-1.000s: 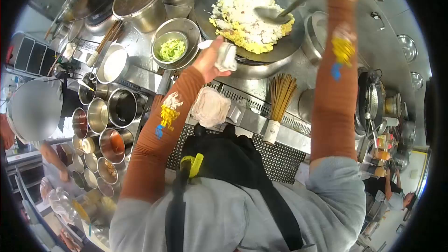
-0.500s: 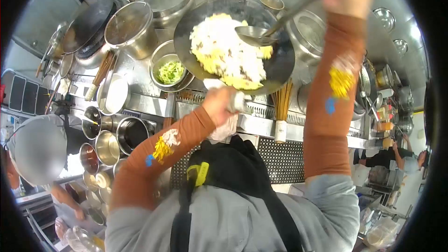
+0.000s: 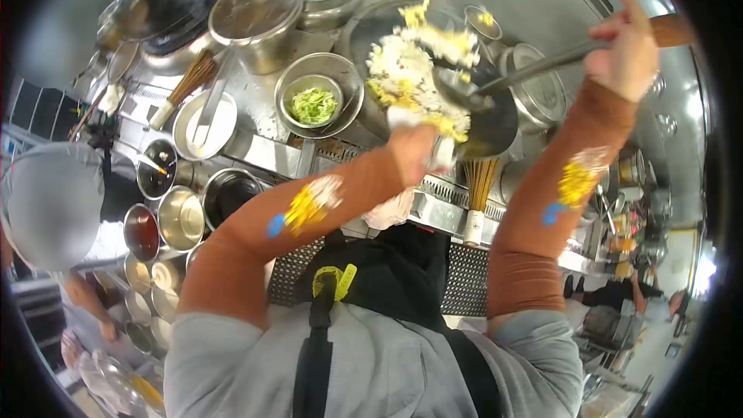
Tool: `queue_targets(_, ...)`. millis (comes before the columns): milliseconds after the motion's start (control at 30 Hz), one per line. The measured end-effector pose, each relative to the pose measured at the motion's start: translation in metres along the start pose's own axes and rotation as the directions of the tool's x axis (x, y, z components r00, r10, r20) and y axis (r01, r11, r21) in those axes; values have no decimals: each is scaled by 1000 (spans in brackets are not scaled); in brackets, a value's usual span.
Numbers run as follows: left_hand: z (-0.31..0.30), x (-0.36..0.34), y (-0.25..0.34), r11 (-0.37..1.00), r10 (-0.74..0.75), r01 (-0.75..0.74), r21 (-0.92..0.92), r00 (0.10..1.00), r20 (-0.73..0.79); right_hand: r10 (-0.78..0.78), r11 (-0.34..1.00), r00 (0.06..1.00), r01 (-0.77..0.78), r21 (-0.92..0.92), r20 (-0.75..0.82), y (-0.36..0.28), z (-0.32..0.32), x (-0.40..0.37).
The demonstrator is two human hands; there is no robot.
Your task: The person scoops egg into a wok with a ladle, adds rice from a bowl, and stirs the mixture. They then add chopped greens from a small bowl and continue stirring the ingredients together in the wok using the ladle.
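Note:
My left hand (image 3: 414, 153) is closed round the near handle of the dark wok (image 3: 495, 138), with a pale cloth (image 3: 443, 153) at the grip. In the wok lies white rice (image 3: 402, 66) mixed with yellow egg; some pieces are in the air above the far rim. My right hand (image 3: 621, 58) grips the long ladle (image 3: 546, 66) near its wooden end, an index finger stretched out. The ladle's bowl is against the rice, inside the wok. Left of the wok, shredded greens (image 3: 313, 106) fill a small metal bowl nested in a larger one.
Lidded pots (image 3: 255, 11) stand behind to the left, and another pot (image 3: 534, 89) is right of the wok. A bamboo brush (image 3: 480, 190) leans at the counter front. Sauce pots (image 3: 182, 218) crowd the left. One person (image 3: 85, 310) is at left, another (image 3: 619, 298) far right.
The wok and my left hand have shifted right in view. Rice and egg have been tossed upward at the far side. My right hand and ladle have moved lower and rightward.

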State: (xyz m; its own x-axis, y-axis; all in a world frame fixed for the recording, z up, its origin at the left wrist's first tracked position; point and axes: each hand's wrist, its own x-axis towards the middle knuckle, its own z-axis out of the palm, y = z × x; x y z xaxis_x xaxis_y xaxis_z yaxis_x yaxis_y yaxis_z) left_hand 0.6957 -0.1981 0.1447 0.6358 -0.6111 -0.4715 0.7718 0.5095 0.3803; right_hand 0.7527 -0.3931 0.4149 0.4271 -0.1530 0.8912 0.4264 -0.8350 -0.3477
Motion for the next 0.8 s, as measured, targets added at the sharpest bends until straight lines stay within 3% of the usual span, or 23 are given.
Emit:
queue_targets(33, 3, 6, 10, 1000, 24, -24, -1, 999, 32, 143, 988, 985, -136, 68, -99, -1, 27, -23)
queue_targets(67, -16, 25, -10, 996, 93, -92, -15, 994, 49, 354, 918, 911, -295, 266, -210, 15, 70, -46)
queue_targets(100, -35, 45, -30, 987, 161, -160, -30, 985, 66, 458, 862, 858, -365, 351, -233, 21, 93, -55)
queue_targets(133, -70, 83, -72, 969, 248, -247, 30, 967, -61, 516, 824, 831, -414, 387, -210, 18, 102, -51)
queue_targets(167, -93, 103, -100, 942, 334, -321, 99, 924, -185, 670, 693, 734, -563, 450, -114, 2, 95, -38)
queue_targets(233, -63, 7, -75, 999, -28, 37, 34, 974, -226, 496, 809, 864, -495, 316, 82, 32, 58, 9)
queue_targets(267, -53, -7, -75, 997, 54, -45, 62, 985, -161, 369, 870, 922, -387, 305, 117, 41, 39, 27)
queue_targets(300, -44, -17, -72, 988, 138, -129, 88, 985, -104, 371, 825, 918, -395, 404, 140, 23, 23, 31)
queue_targets(333, -20, -23, -56, 988, 102, -81, 129, 980, -173, 372, 769, 914, -402, 497, 164, 5, 8, 35)
queue_targets(367, -15, 7, -48, 994, 106, -102, 43, 989, -102, 363, 748, 920, -382, 543, 147, -9, 14, 19)
queue_targets(400, 33, -24, -1, 999, 39, -33, 31, 966, -254, 354, 724, 926, -359, 588, 130, -22, 20, 3)
queue_targets(500, -19, 40, -38, 977, 211, -212, -13, 975, -69, 605, 683, 796, -506, 527, -19, -19, 111, -59)
queue_targets(567, -27, 14, -63, 958, 286, -270, 96, 922, -261, 635, 630, 771, -559, 539, 57, 7, 101, -41)
queue_targets(600, -34, 14, -76, 947, 303, -319, -29, 921, -246, 651, 605, 754, -587, 538, 90, 30, 91, -31)
queue_targets(633, -56, 34, -98, 942, 314, -333, -51, 923, -224, 505, 677, 844, -518, 522, 182, 51, 80, -23)
queue_targets(700, -32, 4, -80, 873, 483, -451, 185, 852, -202, 557, 480, 701, -709, 517, 445, 54, 65, -15)
queue_targets(767, -38, 45, -54, 911, 390, -342, 233, 896, -211, 532, 555, 741, -671, 493, 410, 40, 72, -12)
queue_targets(800, -26, 52, -35, 945, 318, -283, 163, 912, -259, 511, 593, 769, -639, 490, 384, 32, 72, -3)
